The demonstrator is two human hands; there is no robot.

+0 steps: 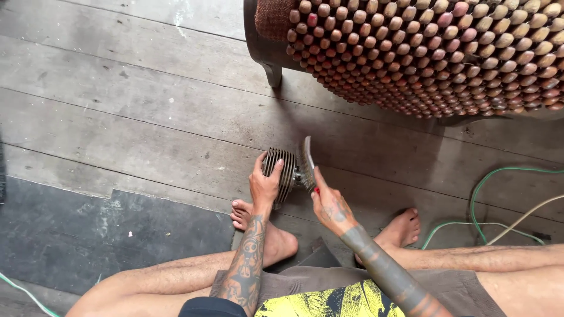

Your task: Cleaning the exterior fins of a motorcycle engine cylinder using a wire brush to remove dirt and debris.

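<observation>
A: Where is the object, and what are the hands doing?

B: A grey, ribbed metal cylinder with cooling fins (282, 171) stands on the worn grey wooden plank floor (147, 111), just ahead of the person's bare feet. The left hand (265, 184) grips its left side, fingers curled over the fins. The right hand (329, 202) is closed around a wire brush (307, 161), its bristles against the cylinder's right face.

A: Anything nearby?

B: A chair with a wooden beaded cover (423, 50), and a green hose (482, 199) to the right.
</observation>
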